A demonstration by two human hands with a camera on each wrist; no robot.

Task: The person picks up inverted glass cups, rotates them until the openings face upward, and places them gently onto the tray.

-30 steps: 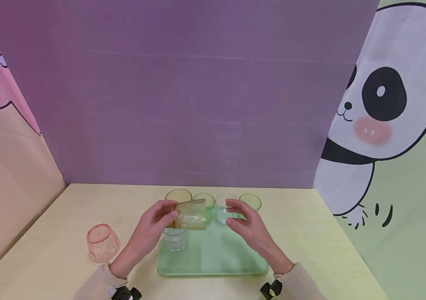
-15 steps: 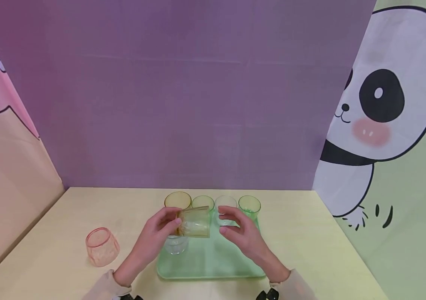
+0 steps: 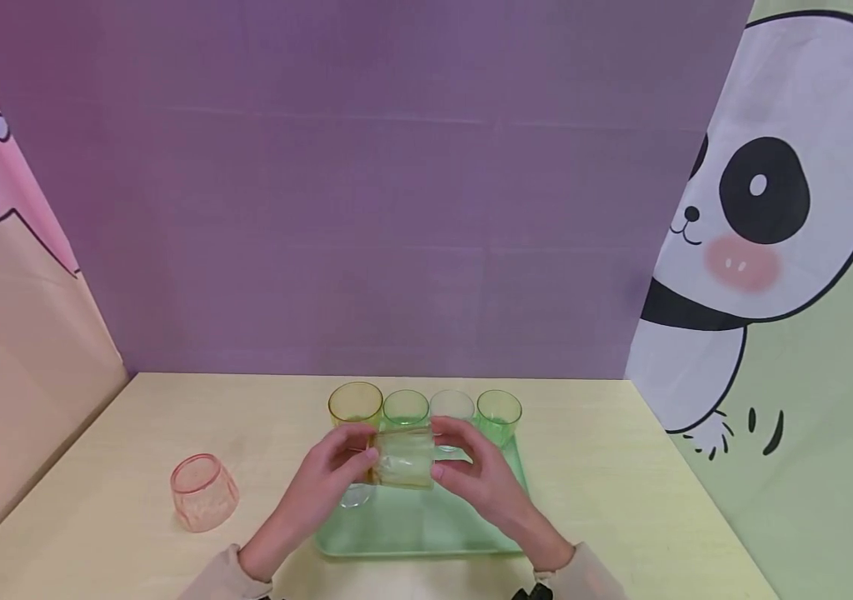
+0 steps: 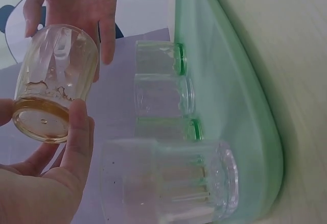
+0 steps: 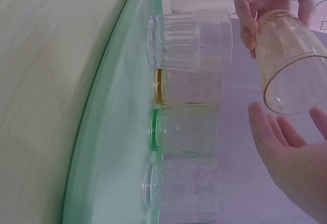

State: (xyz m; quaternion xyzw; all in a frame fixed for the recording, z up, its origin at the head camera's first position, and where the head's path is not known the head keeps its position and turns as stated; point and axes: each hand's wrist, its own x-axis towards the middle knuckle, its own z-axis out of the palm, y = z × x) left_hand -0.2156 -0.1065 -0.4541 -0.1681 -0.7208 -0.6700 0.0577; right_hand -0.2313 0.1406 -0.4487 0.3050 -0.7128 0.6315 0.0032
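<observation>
A yellow-tinted glass tumbler (image 3: 406,458) lies on its side in the air over the tray. My left hand (image 3: 329,475) grips it by the amber base, seen closely in the left wrist view, where thumb and fingers (image 4: 77,132) pinch the base. My right hand (image 3: 482,479) is at the rim end, fingers spread and slightly bent. In the right wrist view its fingertips sit just off the rim; contact is hard to tell. Under the held tumbler, a clear ribbed glass (image 4: 168,183) stands on the green tray (image 3: 426,533), partly hidden in the head view.
Along the tray's far side stand a yellow glass (image 3: 355,404), a green glass (image 3: 406,407), a clear glass (image 3: 452,406) and another green glass (image 3: 500,414). A pink glass (image 3: 204,493) is tilted on the table (image 3: 621,500), left of the tray.
The yellow tumbler has moved right and slightly down in my left hand. My right hand has come a little left, so its fingertips are now at the rim.
</observation>
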